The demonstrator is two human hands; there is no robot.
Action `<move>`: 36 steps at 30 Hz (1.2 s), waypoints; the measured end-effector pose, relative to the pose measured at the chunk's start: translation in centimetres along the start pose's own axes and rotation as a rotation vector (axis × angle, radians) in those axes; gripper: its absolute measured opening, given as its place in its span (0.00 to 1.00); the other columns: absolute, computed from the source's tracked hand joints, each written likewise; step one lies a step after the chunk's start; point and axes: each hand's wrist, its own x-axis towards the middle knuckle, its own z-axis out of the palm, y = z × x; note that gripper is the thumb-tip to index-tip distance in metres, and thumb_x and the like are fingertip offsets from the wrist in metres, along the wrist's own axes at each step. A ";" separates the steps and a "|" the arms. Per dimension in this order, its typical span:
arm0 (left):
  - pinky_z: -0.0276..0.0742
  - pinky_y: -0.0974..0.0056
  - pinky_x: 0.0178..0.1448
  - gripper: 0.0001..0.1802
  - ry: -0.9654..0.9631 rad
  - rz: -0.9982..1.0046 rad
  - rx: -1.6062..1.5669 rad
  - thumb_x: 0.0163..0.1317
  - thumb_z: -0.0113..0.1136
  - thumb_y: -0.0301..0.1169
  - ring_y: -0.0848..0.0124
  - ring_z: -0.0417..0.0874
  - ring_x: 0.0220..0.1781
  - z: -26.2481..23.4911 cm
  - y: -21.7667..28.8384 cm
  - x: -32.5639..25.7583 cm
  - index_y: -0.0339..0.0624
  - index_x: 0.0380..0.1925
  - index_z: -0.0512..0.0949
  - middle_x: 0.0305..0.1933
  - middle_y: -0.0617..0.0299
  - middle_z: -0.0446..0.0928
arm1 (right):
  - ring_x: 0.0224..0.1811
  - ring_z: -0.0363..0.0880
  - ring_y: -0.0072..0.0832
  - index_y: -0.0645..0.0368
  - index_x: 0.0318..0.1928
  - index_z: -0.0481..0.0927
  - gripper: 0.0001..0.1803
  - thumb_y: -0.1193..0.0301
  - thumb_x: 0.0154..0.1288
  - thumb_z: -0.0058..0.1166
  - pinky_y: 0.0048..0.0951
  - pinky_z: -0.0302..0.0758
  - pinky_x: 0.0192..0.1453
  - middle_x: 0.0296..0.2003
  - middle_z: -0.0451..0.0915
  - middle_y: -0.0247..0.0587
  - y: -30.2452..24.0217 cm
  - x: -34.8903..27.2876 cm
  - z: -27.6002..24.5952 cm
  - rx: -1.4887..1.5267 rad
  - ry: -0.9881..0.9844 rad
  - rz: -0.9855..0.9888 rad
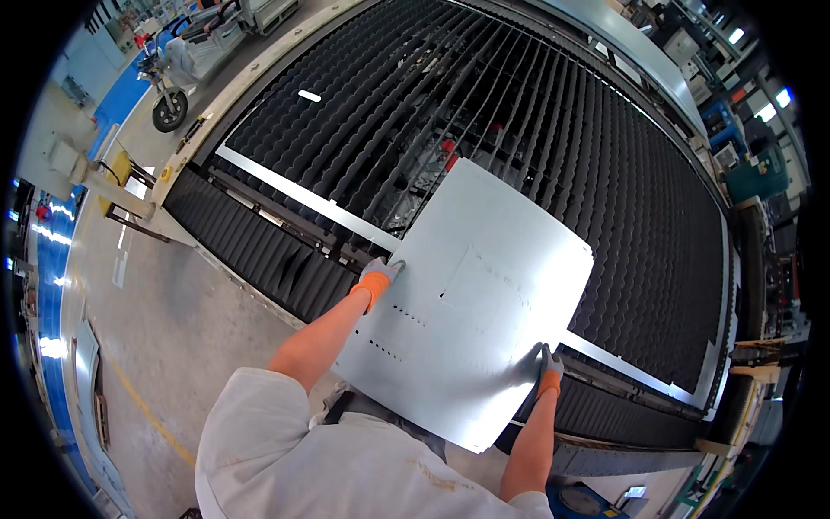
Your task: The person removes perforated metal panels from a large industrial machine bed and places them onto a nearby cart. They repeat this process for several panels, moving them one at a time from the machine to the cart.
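A large silvery metal sheet with rounded-looking edges and small rows of holes is held out in front of my body. My left hand, in a grey glove with an orange cuff, grips its left edge. On the opposite edge my right hand, gloved alike, has its fingers closed. Under the sheet's far part lies the slatted cutting bed, with dark scalloped slats in rows. The sheet's near end hangs over the bed's front edge, close to my waist. My fingers under the sheet are hidden.
A thin bright metal strip lies along the bed's front, reappearing right of the sheet. A small white slip-shaped piece rests on the slats. Ribbed black covers line the front. A wheeled vehicle stands far left; a yellow-legged stand is nearer.
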 end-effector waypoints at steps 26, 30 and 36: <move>0.78 0.57 0.55 0.33 0.519 -0.146 -0.556 0.55 0.64 0.55 0.53 0.84 0.53 -17.3 -20.5 -31.1 0.40 0.51 0.81 0.50 0.49 0.83 | 0.25 0.71 0.17 0.58 0.27 0.76 0.12 0.72 0.58 0.69 0.26 0.69 0.28 0.26 0.76 0.27 -12.8 -14.7 3.4 0.422 -0.466 -0.583; 0.77 0.58 0.58 0.35 0.678 -0.208 -0.603 0.56 0.63 0.55 0.53 0.82 0.55 -20.2 -31.1 -36.2 0.40 0.54 0.79 0.52 0.48 0.82 | 0.24 0.70 0.17 0.59 0.27 0.76 0.12 0.75 0.55 0.71 0.26 0.68 0.27 0.25 0.75 0.27 -18.1 -21.6 11.5 0.365 -0.569 -0.726; 0.77 0.56 0.54 0.32 0.925 -0.364 -0.771 0.56 0.66 0.50 0.51 0.83 0.53 -25.8 -51.4 -44.4 0.36 0.53 0.79 0.49 0.44 0.83 | 0.28 0.74 0.22 0.66 0.34 0.80 0.13 0.75 0.52 0.72 0.27 0.74 0.34 0.30 0.80 0.33 -22.5 -45.3 26.0 0.213 -0.805 -0.888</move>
